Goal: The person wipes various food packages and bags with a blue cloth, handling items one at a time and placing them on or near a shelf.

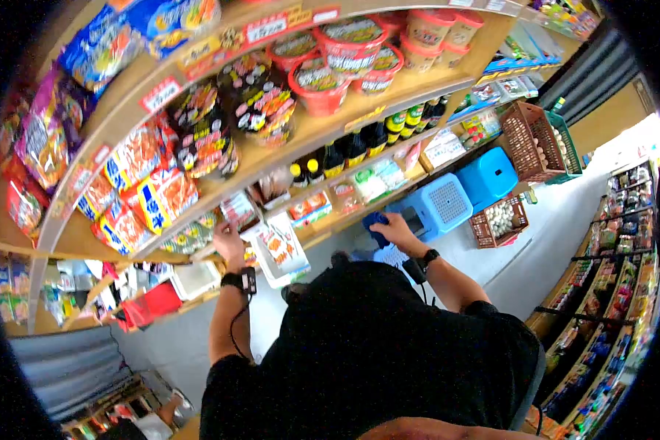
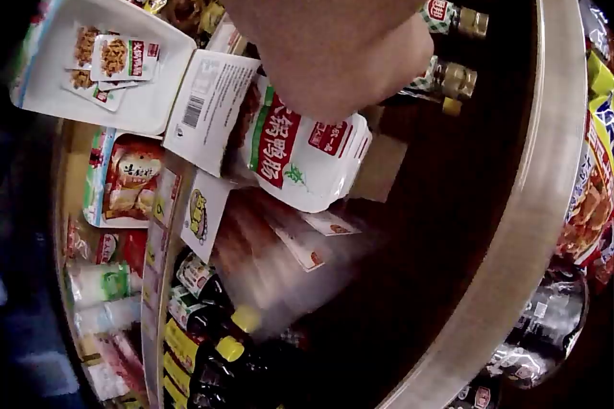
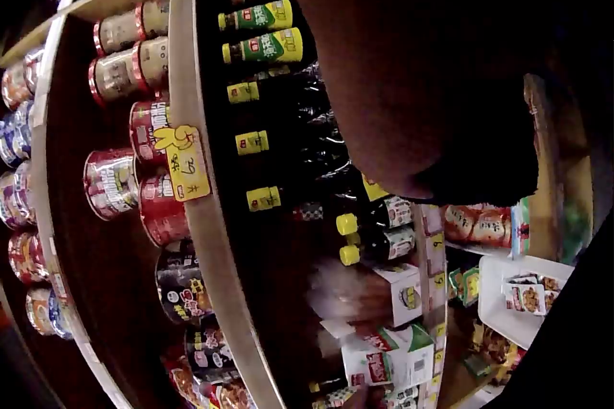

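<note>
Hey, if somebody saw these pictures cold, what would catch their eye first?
Crowded shop shelves stand out first: red noodle bowls on the upper shelf and bright noodle packets lower left. The left hand is at a white packet with red lettering on the shelf, though it is unclear whether it grips it. The right hand grips a dark blue thing beside blue plastic stools.

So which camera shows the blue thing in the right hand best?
The head view: the right hand grips the blue thing in plain sight. The right wrist view shows only the shadowed hand, hiding it; the left wrist view misses it.
</note>
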A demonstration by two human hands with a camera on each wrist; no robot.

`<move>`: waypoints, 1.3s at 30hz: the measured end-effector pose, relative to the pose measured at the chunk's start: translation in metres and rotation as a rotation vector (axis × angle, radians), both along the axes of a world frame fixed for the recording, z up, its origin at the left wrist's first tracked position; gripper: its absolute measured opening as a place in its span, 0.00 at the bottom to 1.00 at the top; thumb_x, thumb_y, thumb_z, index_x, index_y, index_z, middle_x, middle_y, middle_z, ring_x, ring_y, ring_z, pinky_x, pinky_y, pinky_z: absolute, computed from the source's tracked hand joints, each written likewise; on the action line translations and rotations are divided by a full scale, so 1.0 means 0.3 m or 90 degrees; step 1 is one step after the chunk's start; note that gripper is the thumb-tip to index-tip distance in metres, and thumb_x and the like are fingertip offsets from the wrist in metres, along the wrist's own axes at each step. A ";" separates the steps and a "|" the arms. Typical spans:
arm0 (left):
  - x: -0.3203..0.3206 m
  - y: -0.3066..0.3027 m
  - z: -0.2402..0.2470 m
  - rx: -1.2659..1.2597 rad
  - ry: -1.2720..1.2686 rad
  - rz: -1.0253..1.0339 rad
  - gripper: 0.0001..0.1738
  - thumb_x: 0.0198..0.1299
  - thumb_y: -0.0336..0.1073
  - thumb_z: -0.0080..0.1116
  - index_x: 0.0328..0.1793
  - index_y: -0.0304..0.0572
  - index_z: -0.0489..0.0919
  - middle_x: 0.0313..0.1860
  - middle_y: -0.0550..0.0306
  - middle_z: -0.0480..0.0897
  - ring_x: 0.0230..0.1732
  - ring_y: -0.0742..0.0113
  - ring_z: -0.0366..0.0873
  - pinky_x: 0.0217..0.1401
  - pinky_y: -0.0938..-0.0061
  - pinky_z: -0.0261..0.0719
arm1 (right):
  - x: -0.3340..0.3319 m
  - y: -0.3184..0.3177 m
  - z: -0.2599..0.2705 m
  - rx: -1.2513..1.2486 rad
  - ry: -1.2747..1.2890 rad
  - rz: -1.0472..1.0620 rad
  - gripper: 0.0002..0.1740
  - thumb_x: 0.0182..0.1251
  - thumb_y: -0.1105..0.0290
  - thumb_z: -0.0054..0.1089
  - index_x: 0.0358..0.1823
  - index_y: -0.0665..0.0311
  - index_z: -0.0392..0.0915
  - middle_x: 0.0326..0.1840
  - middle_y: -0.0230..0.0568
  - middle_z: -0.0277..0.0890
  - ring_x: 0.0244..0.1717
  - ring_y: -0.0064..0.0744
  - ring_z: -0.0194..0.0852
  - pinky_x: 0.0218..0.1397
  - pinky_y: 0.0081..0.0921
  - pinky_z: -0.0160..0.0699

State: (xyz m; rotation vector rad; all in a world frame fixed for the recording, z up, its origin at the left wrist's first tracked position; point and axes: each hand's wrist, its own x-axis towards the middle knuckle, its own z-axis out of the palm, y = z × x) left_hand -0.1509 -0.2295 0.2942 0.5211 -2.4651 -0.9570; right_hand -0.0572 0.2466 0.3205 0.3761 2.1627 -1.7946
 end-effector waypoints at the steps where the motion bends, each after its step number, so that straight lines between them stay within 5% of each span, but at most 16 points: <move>1: 0.004 0.006 0.013 -0.007 -0.012 0.012 0.14 0.57 0.38 0.73 0.38 0.33 0.85 0.35 0.47 0.87 0.33 0.53 0.85 0.39 0.60 0.82 | -0.003 -0.005 0.006 -0.002 -0.005 0.012 0.12 0.64 0.68 0.68 0.44 0.69 0.85 0.30 0.29 0.81 0.30 0.19 0.77 0.31 0.22 0.75; 5: 0.002 0.003 0.036 -0.096 0.016 -0.025 0.12 0.58 0.36 0.71 0.36 0.33 0.84 0.36 0.43 0.86 0.39 0.44 0.83 0.47 0.55 0.80 | -0.018 -0.018 -0.035 -0.047 0.013 0.001 0.16 0.62 0.64 0.70 0.46 0.68 0.86 0.30 0.31 0.83 0.27 0.21 0.78 0.30 0.24 0.76; 10: -0.002 0.013 0.072 -0.182 -0.037 -0.018 0.12 0.58 0.38 0.71 0.35 0.37 0.84 0.38 0.44 0.85 0.43 0.43 0.82 0.48 0.53 0.80 | -0.025 -0.028 0.049 0.006 -0.026 0.018 0.15 0.61 0.62 0.69 0.46 0.62 0.87 0.27 0.29 0.81 0.23 0.20 0.77 0.26 0.24 0.75; 19: -0.005 -0.006 0.116 -0.280 -0.026 -0.139 0.09 0.62 0.35 0.66 0.39 0.40 0.78 0.37 0.44 0.82 0.44 0.41 0.78 0.47 0.49 0.77 | -0.008 -0.038 0.109 -0.091 0.012 -0.004 0.16 0.61 0.64 0.69 0.47 0.66 0.85 0.30 0.29 0.81 0.27 0.19 0.77 0.30 0.22 0.76; 21: 0.001 0.004 0.143 -0.140 -0.011 -0.150 0.06 0.64 0.32 0.62 0.39 0.39 0.76 0.36 0.44 0.80 0.42 0.39 0.76 0.44 0.48 0.74 | -0.003 -0.034 0.108 -0.100 0.043 -0.021 0.17 0.61 0.63 0.70 0.44 0.70 0.85 0.28 0.31 0.81 0.25 0.20 0.77 0.28 0.23 0.76; 25: 0.023 -0.009 0.196 0.005 0.085 -0.195 0.05 0.70 0.29 0.57 0.43 0.37 0.72 0.32 0.45 0.73 0.34 0.48 0.70 0.41 0.58 0.72 | -0.022 -0.015 0.022 -0.038 0.021 0.032 0.17 0.63 0.63 0.66 0.51 0.61 0.85 0.32 0.30 0.82 0.29 0.19 0.78 0.30 0.23 0.78; 29: 0.059 -0.022 0.275 -0.065 0.238 -0.184 0.06 0.77 0.32 0.50 0.46 0.37 0.68 0.38 0.53 0.70 0.39 0.63 0.67 0.46 0.66 0.70 | -0.020 -0.017 0.015 -0.028 0.075 0.022 0.19 0.63 0.60 0.66 0.51 0.62 0.85 0.29 0.33 0.83 0.28 0.22 0.80 0.31 0.24 0.80; 30: 0.086 -0.020 0.305 0.162 0.183 -0.191 0.06 0.79 0.33 0.47 0.47 0.38 0.68 0.42 0.57 0.69 0.43 0.67 0.65 0.51 0.68 0.70 | -0.022 -0.017 -0.008 -0.027 0.073 0.017 0.19 0.63 0.60 0.66 0.51 0.62 0.85 0.29 0.33 0.83 0.28 0.22 0.80 0.31 0.24 0.80; 33: 0.116 0.040 0.393 0.164 0.224 -0.078 0.05 0.79 0.31 0.46 0.48 0.37 0.68 0.43 0.57 0.69 0.43 0.67 0.65 0.52 0.69 0.70 | -0.041 -0.027 -0.045 -0.045 0.040 0.005 0.19 0.63 0.59 0.67 0.50 0.64 0.86 0.30 0.34 0.84 0.30 0.23 0.82 0.36 0.26 0.83; 36: 0.133 0.058 0.372 0.167 0.210 -0.123 0.06 0.77 0.34 0.50 0.47 0.41 0.69 0.41 0.60 0.70 0.45 0.68 0.68 0.55 0.68 0.69 | -0.061 -0.053 -0.040 -0.071 0.060 0.003 0.20 0.64 0.59 0.67 0.50 0.66 0.85 0.32 0.35 0.84 0.32 0.24 0.82 0.38 0.27 0.83; 39: 0.143 0.181 0.387 0.655 0.098 -0.126 0.04 0.72 0.34 0.57 0.48 0.46 0.75 0.44 0.64 0.76 0.47 0.70 0.72 0.56 0.70 0.71 | -0.094 -0.067 -0.073 -0.061 0.050 0.005 0.21 0.65 0.58 0.66 0.52 0.67 0.84 0.35 0.36 0.85 0.33 0.24 0.82 0.37 0.27 0.83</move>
